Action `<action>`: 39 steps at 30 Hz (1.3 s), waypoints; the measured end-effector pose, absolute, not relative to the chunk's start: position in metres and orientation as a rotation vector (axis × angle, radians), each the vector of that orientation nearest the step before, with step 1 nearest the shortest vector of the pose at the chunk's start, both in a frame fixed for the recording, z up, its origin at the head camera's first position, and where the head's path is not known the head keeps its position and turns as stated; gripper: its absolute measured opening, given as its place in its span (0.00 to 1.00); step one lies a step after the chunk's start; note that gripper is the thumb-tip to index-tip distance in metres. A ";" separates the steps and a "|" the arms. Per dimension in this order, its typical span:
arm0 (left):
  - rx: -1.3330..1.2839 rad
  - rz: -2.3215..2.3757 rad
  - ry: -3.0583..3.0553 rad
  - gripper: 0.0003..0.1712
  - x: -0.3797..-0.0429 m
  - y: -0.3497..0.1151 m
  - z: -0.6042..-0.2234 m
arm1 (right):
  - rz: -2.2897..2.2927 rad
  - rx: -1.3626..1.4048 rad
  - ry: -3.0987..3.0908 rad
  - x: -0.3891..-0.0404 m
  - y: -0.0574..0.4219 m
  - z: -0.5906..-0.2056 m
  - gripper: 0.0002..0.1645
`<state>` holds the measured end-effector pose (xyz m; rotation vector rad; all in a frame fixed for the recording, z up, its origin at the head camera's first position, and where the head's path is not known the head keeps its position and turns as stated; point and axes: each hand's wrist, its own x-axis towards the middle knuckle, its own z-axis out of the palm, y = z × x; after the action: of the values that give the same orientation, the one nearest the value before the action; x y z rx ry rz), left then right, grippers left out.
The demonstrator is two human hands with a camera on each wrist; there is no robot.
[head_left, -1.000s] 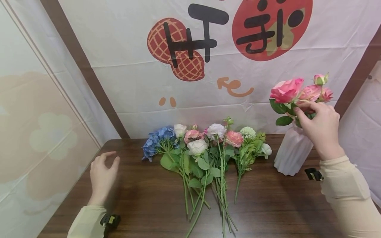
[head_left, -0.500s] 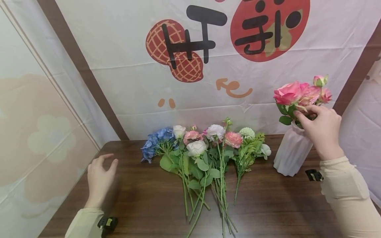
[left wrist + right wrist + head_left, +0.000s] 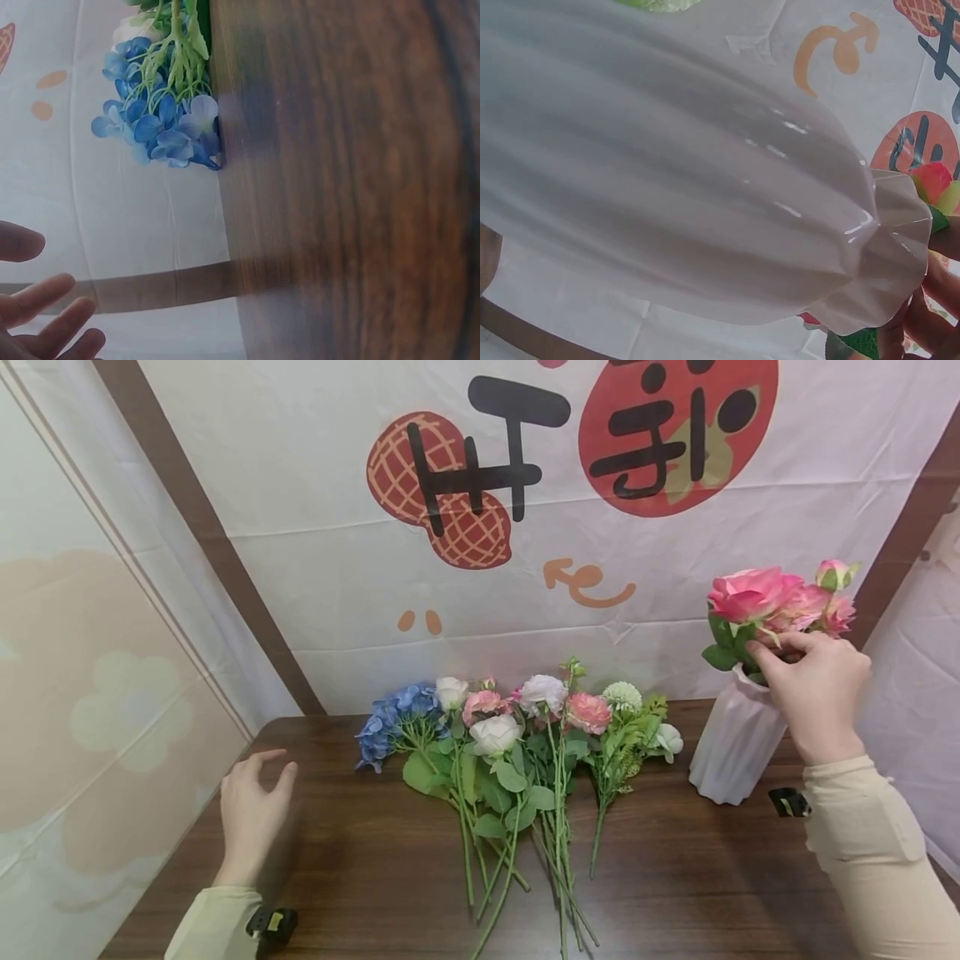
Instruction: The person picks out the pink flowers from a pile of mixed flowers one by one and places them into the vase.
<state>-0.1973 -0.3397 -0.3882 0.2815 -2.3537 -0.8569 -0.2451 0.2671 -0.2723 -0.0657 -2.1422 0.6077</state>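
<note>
Roses [image 3: 750, 595] shifted right, loose flowers [image 3: 512, 772] near vase [image 3: 737, 743].

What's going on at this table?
A person's right hand holds pink flowers right at the mouth of a white vase. The left hand, with nothing in it, is at the other side of the table. Between the hands lie loose flowers in blue, white, pink and green.

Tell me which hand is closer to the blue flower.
Left. The left hand is apart from the blue flower, to its left; the right hand is far to its right, by the vase.
</note>
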 end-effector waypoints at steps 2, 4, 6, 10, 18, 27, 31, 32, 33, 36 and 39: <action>0.284 -0.859 -2.354 0.19 -0.197 -0.340 -0.388 | 0.596 -0.106 -2.149 -0.245 0.267 -0.273 0.17; 0.286 -0.859 -2.355 0.19 -0.198 -0.340 -0.388 | 0.593 -0.156 -2.159 -0.244 0.267 -0.272 0.18; 0.286 -0.860 -2.353 0.19 -0.198 -0.339 -0.388 | 0.592 -0.202 -2.172 -0.243 0.267 -0.272 0.18; 0.283 -0.852 -2.344 0.19 -0.197 -0.339 -0.387 | 0.584 -0.249 -2.204 -0.242 0.267 -0.270 0.19; 0.264 -0.843 -2.336 0.19 -0.199 -0.339 -0.387 | 0.593 -0.263 -2.250 -0.239 0.268 -0.270 0.19; 0.263 -0.850 -2.330 0.18 -0.197 -0.337 -0.386 | 0.594 -0.308 -2.324 -0.233 0.271 -0.268 0.22; 0.266 -0.860 -2.332 0.18 -0.197 -0.337 -0.385 | 0.625 -0.314 -2.336 -0.231 0.271 -0.268 0.23; 0.267 -0.862 -2.335 0.18 -0.196 -0.337 -0.385 | 0.641 -0.311 -2.335 -0.231 0.272 -0.269 0.24; 0.268 -0.864 -2.336 0.19 -0.196 -0.336 -0.385 | 0.653 -0.307 -2.331 -0.230 0.272 -0.269 0.24; 0.266 -0.864 -2.337 0.18 -0.197 -0.336 -0.384 | 0.678 -0.284 -2.314 -0.227 0.273 -0.271 0.24; 0.264 -0.865 -2.337 0.18 -0.198 -0.334 -0.383 | 0.673 -0.253 -2.288 -0.224 0.273 -0.271 0.23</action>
<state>-0.1981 -0.3338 -0.3831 0.2640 -2.3369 -0.8646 -0.2244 0.2733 -0.2711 -0.2530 -2.2877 0.6726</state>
